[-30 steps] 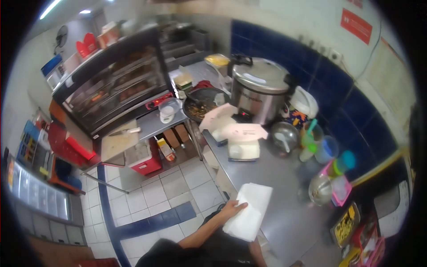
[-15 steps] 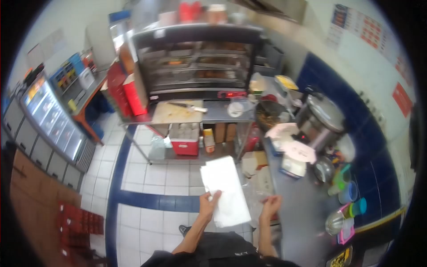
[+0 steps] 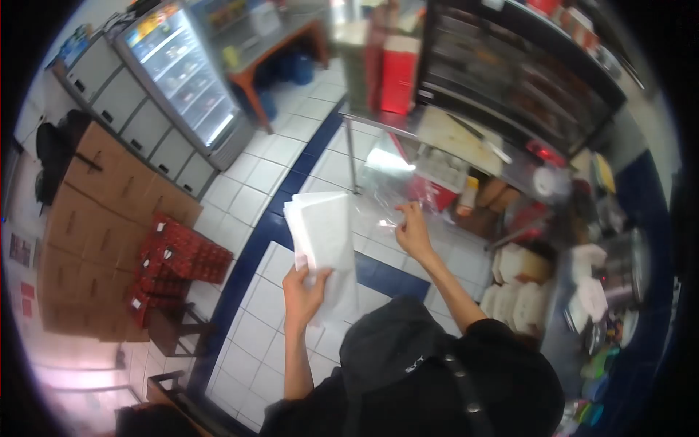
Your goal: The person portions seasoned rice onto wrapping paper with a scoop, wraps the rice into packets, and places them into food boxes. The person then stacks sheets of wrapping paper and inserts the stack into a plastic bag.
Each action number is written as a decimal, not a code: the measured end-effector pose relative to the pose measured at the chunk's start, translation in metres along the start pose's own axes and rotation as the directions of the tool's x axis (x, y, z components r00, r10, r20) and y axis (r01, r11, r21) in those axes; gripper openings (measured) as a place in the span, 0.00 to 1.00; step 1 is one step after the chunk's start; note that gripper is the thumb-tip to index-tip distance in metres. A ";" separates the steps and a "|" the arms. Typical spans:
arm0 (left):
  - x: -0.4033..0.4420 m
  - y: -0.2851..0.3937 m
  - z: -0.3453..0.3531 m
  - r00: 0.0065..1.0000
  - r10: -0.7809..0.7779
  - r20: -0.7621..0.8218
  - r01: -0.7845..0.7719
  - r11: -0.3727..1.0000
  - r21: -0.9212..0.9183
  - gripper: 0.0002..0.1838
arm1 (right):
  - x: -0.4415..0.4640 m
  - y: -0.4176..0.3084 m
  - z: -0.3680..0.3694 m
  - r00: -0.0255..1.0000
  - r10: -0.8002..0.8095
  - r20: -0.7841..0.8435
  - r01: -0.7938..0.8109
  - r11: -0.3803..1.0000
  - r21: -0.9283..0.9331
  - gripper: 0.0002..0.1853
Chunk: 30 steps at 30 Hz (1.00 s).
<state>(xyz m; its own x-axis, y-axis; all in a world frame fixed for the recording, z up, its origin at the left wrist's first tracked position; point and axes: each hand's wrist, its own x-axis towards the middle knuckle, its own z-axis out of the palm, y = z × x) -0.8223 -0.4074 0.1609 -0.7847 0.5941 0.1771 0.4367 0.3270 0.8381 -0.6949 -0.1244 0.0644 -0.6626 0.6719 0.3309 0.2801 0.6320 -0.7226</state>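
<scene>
My left hand (image 3: 306, 295) is closed on a stack of white paper sheets (image 3: 322, 229), with the thumb lying on top near the lower edge. The sheets look folded or layered and hang over the tiled floor. To the right, my right hand (image 3: 413, 231) is raised with its fingers pinched on a thin clear plastic bag (image 3: 382, 188). The plastic spreads up and left of those fingers, and its outline is hard to make out against the floor and shelf.
Ahead is a metal table with a cutting board (image 3: 460, 138), a knife (image 3: 502, 151) and a glass display case (image 3: 520, 73). A steel counter with a large pot (image 3: 628, 266) runs along the right. Red crates (image 3: 182, 255) and cardboard boxes (image 3: 102, 240) stand left, near a lit fridge (image 3: 182, 73).
My view has turned left, bringing the crates and boxes further in. The right hand has moved up and forward from beside the counter, with the clear plastic now spread out. The left still holds the paper.
</scene>
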 end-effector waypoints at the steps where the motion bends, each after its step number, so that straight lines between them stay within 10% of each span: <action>1: 0.010 0.016 -0.015 0.999 0.044 0.003 -0.044 0.999 -0.014 0.14 | 0.019 -0.011 0.015 1.000 -0.018 0.017 0.018 1.000 0.020 0.28; 7: 0.122 0.007 -0.048 0.986 0.020 0.163 -0.048 0.984 0.169 0.13 | 0.154 -0.072 0.050 0.961 -0.052 0.271 -0.035 0.952 0.305 0.34; 9: 0.161 -0.007 -0.048 0.938 0.214 0.274 -0.284 0.926 0.250 0.12 | 0.218 -0.062 0.063 0.892 0.086 0.444 -0.323 0.810 0.490 0.37; 12: 0.234 -0.015 -0.054 0.929 0.115 0.352 -0.230 0.924 0.306 0.13 | 0.307 -0.066 0.090 0.754 -0.033 0.656 -0.481 0.654 0.584 0.39; 20: 0.440 -0.085 -0.085 0.989 -0.001 0.147 -0.049 0.939 0.340 0.12 | 0.471 -0.116 0.226 0.625 -0.141 0.768 -0.451 0.738 0.502 0.30; 25: 0.543 -0.127 -0.082 0.954 -0.038 0.296 -0.049 0.958 0.282 0.15 | 0.592 -0.125 0.343 0.965 -0.117 0.236 0.012 0.915 0.403 0.07; 30: 0.685 -0.191 -0.083 0.919 0.077 0.387 -0.146 0.977 0.152 0.17 | 0.709 -0.151 0.399 0.970 -0.131 0.202 0.058 0.941 0.334 0.09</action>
<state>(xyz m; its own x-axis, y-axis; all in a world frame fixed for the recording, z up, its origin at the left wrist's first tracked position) -1.4799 -0.1239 0.1655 -0.5170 0.8556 0.0269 0.6083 0.3451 0.7147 -1.4841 0.1025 0.1662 -0.8204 0.4909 0.2931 -0.0069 0.5041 -0.8636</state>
